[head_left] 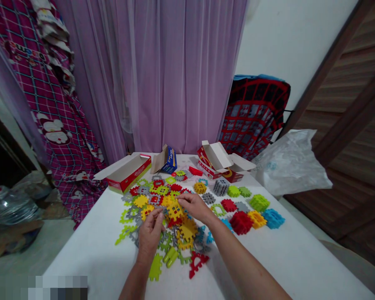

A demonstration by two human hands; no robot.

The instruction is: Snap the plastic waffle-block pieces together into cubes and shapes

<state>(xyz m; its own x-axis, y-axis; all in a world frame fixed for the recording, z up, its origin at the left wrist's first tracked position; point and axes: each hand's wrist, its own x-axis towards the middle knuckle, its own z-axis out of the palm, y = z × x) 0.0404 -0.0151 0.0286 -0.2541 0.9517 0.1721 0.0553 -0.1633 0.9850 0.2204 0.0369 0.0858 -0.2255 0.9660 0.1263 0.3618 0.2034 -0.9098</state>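
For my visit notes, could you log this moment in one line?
left hand: over loose pieces | right hand: at yellow piece | grips: unclear | single-colour stacks: right | open boxes: far end

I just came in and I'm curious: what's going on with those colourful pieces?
A person's right hand is at a yellow piece in a jumbled pile; the left hand is beside it, its grip unclear. Single-colour stacks sit to the right on the white table, with opened boxes at the back.

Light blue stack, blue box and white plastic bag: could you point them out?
Light blue stack (273, 219), head view: middle of its near side.
Blue box (171, 160), head view: printed side.
White plastic bag (292, 163), head view: crumpled middle.
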